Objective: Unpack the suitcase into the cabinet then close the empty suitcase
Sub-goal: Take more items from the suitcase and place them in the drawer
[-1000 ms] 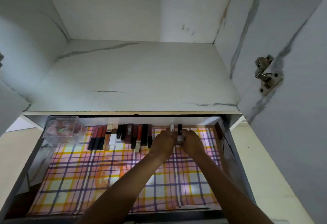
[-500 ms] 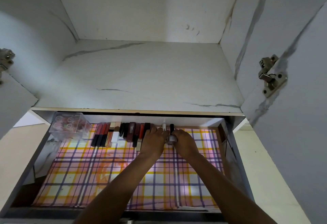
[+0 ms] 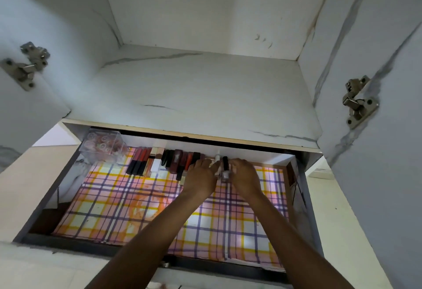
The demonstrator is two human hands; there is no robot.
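An open cabinet drawer (image 3: 52, 188) is lined with a plaid cloth (image 3: 127, 206). A row of lipsticks and cosmetic tubes (image 3: 164, 160) lies along its back edge. My left hand (image 3: 199, 178) and my right hand (image 3: 244, 178) reach to the back of the drawer, side by side. Between them stand two small bottles (image 3: 223, 167), one with a white cap and one with a black cap. The fingers of both hands curl around these bottles. The suitcase is out of view.
A clear plastic box (image 3: 102, 146) of small round items sits in the drawer's back left corner. Above the drawer is a white marble-look shelf (image 3: 194, 96). Both cabinet doors stand open, with metal hinges at left (image 3: 27, 64) and right (image 3: 358, 102).
The camera view has shifted, showing more of the cabinet's left door. Both hands have stayed together on the small bottles at the drawer's back.
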